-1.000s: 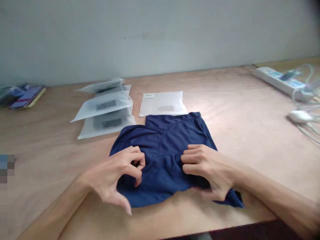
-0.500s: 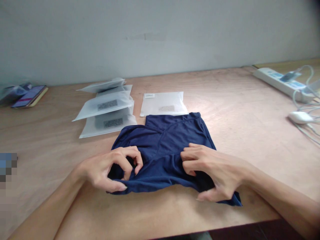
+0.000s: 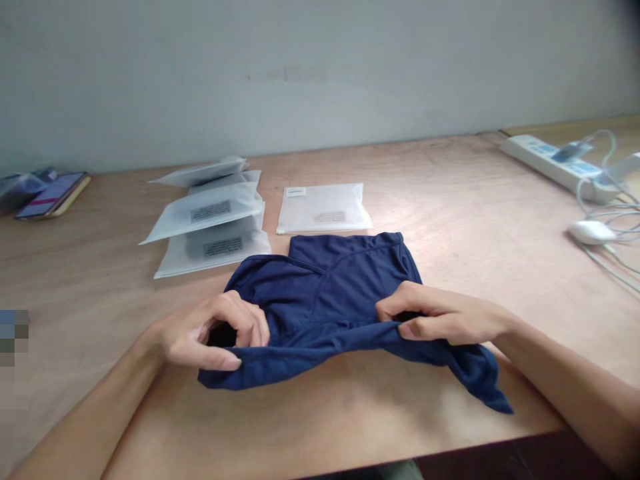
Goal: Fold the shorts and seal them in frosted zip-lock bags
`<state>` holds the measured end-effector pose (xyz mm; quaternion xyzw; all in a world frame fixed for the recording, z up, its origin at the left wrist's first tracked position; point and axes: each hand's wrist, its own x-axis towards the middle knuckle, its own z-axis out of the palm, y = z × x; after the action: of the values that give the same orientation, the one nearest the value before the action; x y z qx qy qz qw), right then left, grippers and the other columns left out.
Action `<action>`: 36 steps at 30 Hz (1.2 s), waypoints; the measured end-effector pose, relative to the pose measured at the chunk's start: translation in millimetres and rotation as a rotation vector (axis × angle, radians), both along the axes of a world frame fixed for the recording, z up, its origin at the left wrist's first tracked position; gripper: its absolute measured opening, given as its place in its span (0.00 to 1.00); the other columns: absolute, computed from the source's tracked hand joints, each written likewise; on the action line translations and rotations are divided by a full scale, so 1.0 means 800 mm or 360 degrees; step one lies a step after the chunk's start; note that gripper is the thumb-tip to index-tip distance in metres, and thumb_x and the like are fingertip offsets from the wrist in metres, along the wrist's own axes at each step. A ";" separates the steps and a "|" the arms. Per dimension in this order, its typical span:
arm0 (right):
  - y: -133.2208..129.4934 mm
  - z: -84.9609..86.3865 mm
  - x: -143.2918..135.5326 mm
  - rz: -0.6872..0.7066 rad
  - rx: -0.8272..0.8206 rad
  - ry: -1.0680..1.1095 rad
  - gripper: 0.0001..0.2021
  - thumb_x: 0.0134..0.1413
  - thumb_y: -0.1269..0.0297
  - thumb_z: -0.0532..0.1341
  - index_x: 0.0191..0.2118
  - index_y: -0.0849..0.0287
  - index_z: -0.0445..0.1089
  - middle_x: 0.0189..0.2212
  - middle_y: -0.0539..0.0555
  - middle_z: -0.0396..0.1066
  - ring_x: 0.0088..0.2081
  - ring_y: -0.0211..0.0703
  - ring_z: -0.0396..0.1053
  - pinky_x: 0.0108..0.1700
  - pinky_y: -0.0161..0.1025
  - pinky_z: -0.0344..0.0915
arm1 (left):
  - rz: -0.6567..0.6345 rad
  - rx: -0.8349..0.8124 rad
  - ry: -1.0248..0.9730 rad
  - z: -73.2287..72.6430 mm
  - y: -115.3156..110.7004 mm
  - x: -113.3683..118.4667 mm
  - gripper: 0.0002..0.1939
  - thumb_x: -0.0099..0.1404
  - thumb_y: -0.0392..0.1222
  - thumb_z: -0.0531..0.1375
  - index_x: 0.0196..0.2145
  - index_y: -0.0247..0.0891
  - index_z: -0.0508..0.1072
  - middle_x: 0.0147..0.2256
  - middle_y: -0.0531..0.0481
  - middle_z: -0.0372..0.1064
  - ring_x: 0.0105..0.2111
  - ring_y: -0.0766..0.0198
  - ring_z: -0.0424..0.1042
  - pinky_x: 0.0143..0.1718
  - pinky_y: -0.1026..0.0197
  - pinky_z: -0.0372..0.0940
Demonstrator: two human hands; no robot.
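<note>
A dark blue garment (image 3: 360, 277) lies on the wooden table in front of me, its near edge raised and rolled. My left hand (image 3: 220, 333) grips the near left part of this edge, thumb in front and fingers curled behind. Farther right, my right hand (image 3: 440, 313) pinches the same edge between thumb and bent fingers. Beyond that hand a pointed end of the cloth hangs out to the lower right. Just behind the garment lies a flat translucent pouch (image 3: 325, 207) with a small white label.
Several filled translucent pouches (image 3: 210, 213) overlap at the back left of the table (image 3: 475, 220). A phone-like item and a notebook (image 3: 53, 195) lie at the far left. At the right are a power strip (image 3: 555, 167), cables and a white adapter (image 3: 593, 232).
My right hand has moved up and closed on the cloth, raising the near edge. The fingers of my left hand have drawn in closer. The garment's right end now sticks out farther.
</note>
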<state>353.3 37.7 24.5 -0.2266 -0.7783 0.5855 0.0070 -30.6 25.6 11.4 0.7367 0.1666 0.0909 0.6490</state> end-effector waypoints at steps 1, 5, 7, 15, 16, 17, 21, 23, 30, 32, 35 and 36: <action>0.002 0.000 0.004 -0.0059 -0.0127 -0.0027 0.11 0.63 0.58 0.56 0.31 0.57 0.61 0.27 0.47 0.57 0.30 0.38 0.57 0.34 0.37 0.54 | 0.0027 -0.0094 -0.0001 -0.002 -0.001 -0.004 0.08 0.64 0.45 0.63 0.29 0.41 0.74 0.32 0.40 0.76 0.37 0.50 0.77 0.41 0.52 0.70; 0.006 -0.009 0.013 -0.0211 -0.0683 0.0161 0.15 0.57 0.53 0.65 0.32 0.59 0.67 0.23 0.45 0.59 0.24 0.32 0.55 0.25 0.32 0.49 | 0.0649 -0.0294 -0.0125 -0.009 -0.014 -0.014 0.16 0.64 0.53 0.65 0.27 0.39 0.73 0.25 0.46 0.71 0.25 0.60 0.71 0.28 0.61 0.65; 0.009 -0.012 0.015 -0.0373 -0.0876 0.0322 0.15 0.55 0.54 0.68 0.35 0.60 0.69 0.22 0.44 0.63 0.22 0.30 0.57 0.23 0.30 0.51 | 0.1002 -0.0334 -0.0204 -0.010 -0.020 -0.011 0.20 0.63 0.57 0.66 0.26 0.38 0.71 0.22 0.52 0.66 0.21 0.66 0.65 0.23 0.66 0.60; 0.026 -0.018 0.010 -0.1521 -0.0728 0.0666 0.08 0.55 0.61 0.66 0.41 0.52 0.72 0.36 0.50 0.76 0.33 0.41 0.74 0.34 0.36 0.72 | 0.1816 -0.0288 -0.0449 -0.015 0.003 0.007 0.15 0.64 0.55 0.70 0.39 0.44 0.75 0.27 0.58 0.70 0.23 0.73 0.67 0.24 0.74 0.65; 0.026 -0.018 0.010 -0.1626 -0.0688 0.0697 0.06 0.57 0.58 0.63 0.39 0.52 0.72 0.38 0.51 0.77 0.35 0.44 0.76 0.37 0.39 0.73 | 0.1835 -0.0283 -0.0473 -0.016 0.005 0.007 0.18 0.63 0.57 0.70 0.44 0.46 0.76 0.31 0.57 0.73 0.26 0.71 0.71 0.27 0.73 0.68; 0.026 -0.019 0.009 -0.1711 -0.0654 0.0718 0.08 0.60 0.55 0.60 0.37 0.53 0.73 0.39 0.53 0.78 0.38 0.46 0.77 0.40 0.41 0.74 | 0.1840 -0.0269 -0.0488 -0.016 0.007 0.007 0.22 0.61 0.58 0.71 0.49 0.48 0.76 0.36 0.55 0.76 0.30 0.68 0.74 0.31 0.70 0.71; 0.021 -0.018 0.003 -0.1896 -0.0404 0.0616 0.17 0.57 0.48 0.63 0.47 0.52 0.74 0.42 0.54 0.78 0.40 0.49 0.77 0.40 0.45 0.76 | 0.1900 0.0041 -0.0344 -0.022 0.007 0.007 0.35 0.59 0.50 0.73 0.62 0.47 0.70 0.52 0.48 0.76 0.51 0.56 0.76 0.51 0.60 0.73; 0.019 -0.022 -0.001 -0.1941 -0.0241 0.0525 0.22 0.50 0.56 0.69 0.52 0.51 0.71 0.41 0.52 0.78 0.37 0.48 0.77 0.37 0.43 0.75 | 0.1933 0.0329 -0.0103 -0.026 0.007 0.005 0.31 0.62 0.48 0.70 0.62 0.44 0.71 0.54 0.46 0.74 0.54 0.54 0.75 0.56 0.56 0.71; 0.028 -0.054 0.006 -0.1963 0.0910 0.0112 0.26 0.50 0.70 0.59 0.56 0.52 0.68 0.55 0.59 0.70 0.34 0.43 0.72 0.35 0.44 0.74 | 0.1552 0.1617 0.0725 -0.035 0.004 0.004 0.16 0.71 0.43 0.58 0.53 0.41 0.77 0.53 0.45 0.73 0.54 0.51 0.73 0.60 0.49 0.66; 0.030 -0.058 0.010 -0.1824 0.1202 -0.0102 0.26 0.52 0.70 0.57 0.59 0.53 0.69 0.55 0.61 0.67 0.35 0.44 0.71 0.38 0.46 0.75 | 0.1498 0.1770 0.0785 -0.032 0.001 0.008 0.17 0.72 0.43 0.57 0.56 0.40 0.75 0.56 0.42 0.70 0.54 0.50 0.72 0.60 0.47 0.67; 0.029 -0.057 0.011 -0.1673 0.1520 -0.0242 0.26 0.57 0.69 0.58 0.62 0.55 0.68 0.58 0.64 0.63 0.41 0.50 0.73 0.42 0.51 0.77 | 0.1387 0.1946 0.0819 -0.025 -0.005 0.014 0.24 0.71 0.43 0.59 0.63 0.43 0.69 0.63 0.41 0.63 0.60 0.44 0.66 0.63 0.42 0.63; 0.027 -0.055 0.010 -0.1645 0.1629 -0.0255 0.25 0.59 0.69 0.58 0.62 0.55 0.68 0.58 0.65 0.64 0.44 0.53 0.74 0.45 0.53 0.76 | 0.1311 0.1976 0.0809 -0.023 -0.007 0.016 0.27 0.71 0.43 0.60 0.66 0.45 0.65 0.65 0.42 0.60 0.63 0.43 0.63 0.65 0.40 0.61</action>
<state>361.2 59.0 -19.2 -0.5755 -0.7463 0.0520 0.3305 -17.9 20.3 -7.3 0.8417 0.4883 0.2292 -0.0251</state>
